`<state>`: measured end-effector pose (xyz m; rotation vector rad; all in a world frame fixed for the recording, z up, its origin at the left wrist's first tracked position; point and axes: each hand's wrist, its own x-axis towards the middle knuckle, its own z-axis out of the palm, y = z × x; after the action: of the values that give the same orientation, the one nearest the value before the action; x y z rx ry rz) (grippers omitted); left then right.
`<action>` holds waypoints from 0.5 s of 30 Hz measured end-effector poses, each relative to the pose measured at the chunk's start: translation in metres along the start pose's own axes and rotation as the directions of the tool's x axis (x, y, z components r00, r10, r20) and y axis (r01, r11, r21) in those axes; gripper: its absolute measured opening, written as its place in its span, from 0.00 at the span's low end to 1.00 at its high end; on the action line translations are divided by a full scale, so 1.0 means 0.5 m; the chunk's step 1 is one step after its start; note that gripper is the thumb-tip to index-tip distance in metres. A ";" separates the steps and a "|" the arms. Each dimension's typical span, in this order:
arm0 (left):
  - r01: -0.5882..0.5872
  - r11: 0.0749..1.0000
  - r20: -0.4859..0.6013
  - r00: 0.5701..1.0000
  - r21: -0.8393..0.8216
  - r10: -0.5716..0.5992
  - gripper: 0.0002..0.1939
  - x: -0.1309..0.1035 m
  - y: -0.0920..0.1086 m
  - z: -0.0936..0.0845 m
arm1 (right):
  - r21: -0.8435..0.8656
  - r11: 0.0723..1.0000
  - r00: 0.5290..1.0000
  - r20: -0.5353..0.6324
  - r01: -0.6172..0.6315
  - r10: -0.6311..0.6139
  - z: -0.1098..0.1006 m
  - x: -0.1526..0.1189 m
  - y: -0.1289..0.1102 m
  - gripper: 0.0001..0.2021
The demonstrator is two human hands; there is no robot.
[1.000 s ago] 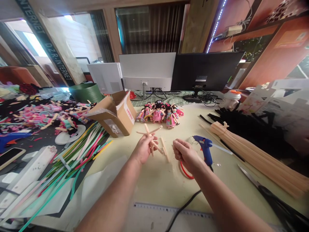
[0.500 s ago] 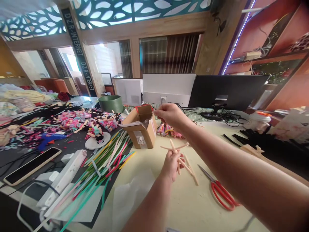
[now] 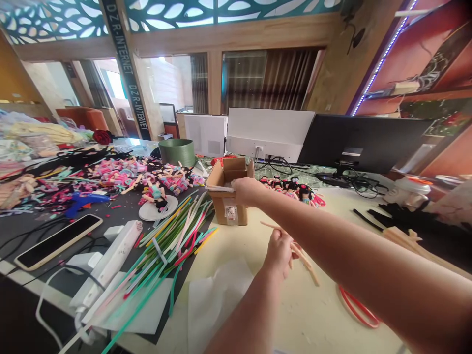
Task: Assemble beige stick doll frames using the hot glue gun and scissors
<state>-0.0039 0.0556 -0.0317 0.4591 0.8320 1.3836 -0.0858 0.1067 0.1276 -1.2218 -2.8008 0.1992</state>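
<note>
The left hand [image 3: 279, 250] is positioned low over the pale table [image 3: 302, 317], fingers curled and pinching a skin-toned stick [image 3: 271, 226]. One end of the stick projects from the grip toward the box [image 3: 218, 210]; the remainder is obscured by the hand and the right forearm. A second stick [image 3: 311, 273] extends to the lower right of the left hand; contact between this stick and the hand cannot be determined. The right hand [image 3: 248, 191] is located at the near right corner of the box, fingers bent, knuckles upward. The fingertips are concealed, so whether they are pressed together or pinching an item cannot be told. A whitish strip [image 3: 219, 188] runs leftward from the right hand, along the box's near edge. The right forearm crosses above the left hand. Black-haired dolls [image 3: 305, 192] are located behind the right forearm, to the right of the box. Red scissor handles [image 3: 357, 309] lie on the near side of that forearm. A bundle of coloured stems [image 3: 180, 231] lies to the left of the box, with a plate [image 3: 145, 214] beside it carrying one doll [image 3: 157, 192].
</note>
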 end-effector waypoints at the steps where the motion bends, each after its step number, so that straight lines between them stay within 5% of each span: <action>1: -0.002 1.000 0.004 1.000 0.009 0.002 0.17 -0.001 -0.001 0.001 | -0.020 1.000 0.999 -0.046 -0.012 0.012 0.003 -0.003 0.007 0.09; 5: -0.022 0.997 0.033 0.999 0.069 0.020 0.15 -0.006 -0.003 0.001 | -0.072 0.997 0.980 -0.198 -0.039 0.024 -0.016 -0.020 0.031 0.08; 10: -0.015 0.993 0.021 1.000 0.121 0.012 0.10 -0.014 -0.006 -0.001 | -0.119 0.992 0.972 -0.235 -0.040 0.011 -0.050 -0.049 0.047 0.10; 15: -0.021 0.990 0.050 0.999 0.141 0.014 0.12 -0.017 -0.012 -0.006 | -0.149 0.988 0.978 -0.209 -0.048 0.016 -0.010 -0.077 0.057 0.11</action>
<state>-0.0016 0.0459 -0.0359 0.6094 0.8913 1.3291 -0.0384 0.0980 0.1275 -1.2389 -2.6575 -0.1378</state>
